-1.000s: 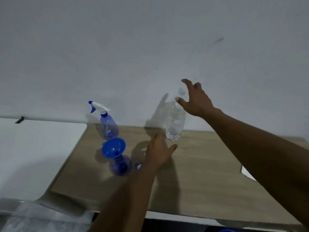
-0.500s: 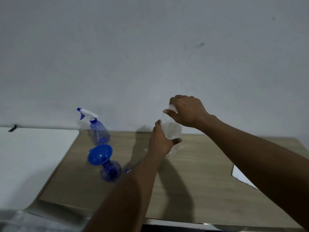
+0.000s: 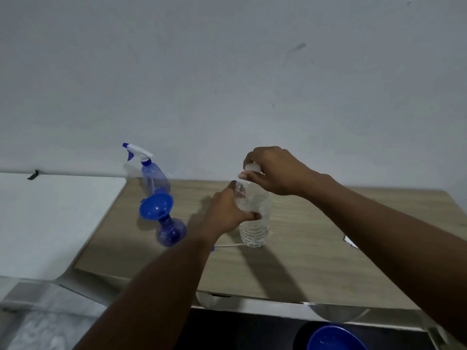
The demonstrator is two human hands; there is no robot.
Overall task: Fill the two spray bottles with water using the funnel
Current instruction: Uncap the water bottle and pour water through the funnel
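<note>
While upright on the table (image 3: 328, 253), bottle (image 3: 254, 232) in curled left hand (image 3: 225, 215), cap (image 3: 252, 168) in pinch of right hand (image 3: 276, 171).

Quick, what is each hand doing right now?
Left hand: holding the bottle.
Right hand: holding its cap.

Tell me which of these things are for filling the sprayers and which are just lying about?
For the job: water bottle, gripped by the left hand; its cap, pinched by the right hand; funnel, sitting in the open spray bottle; spray bottle with trigger.
Lying about: blue bowl; white scrap; white table.
</note>
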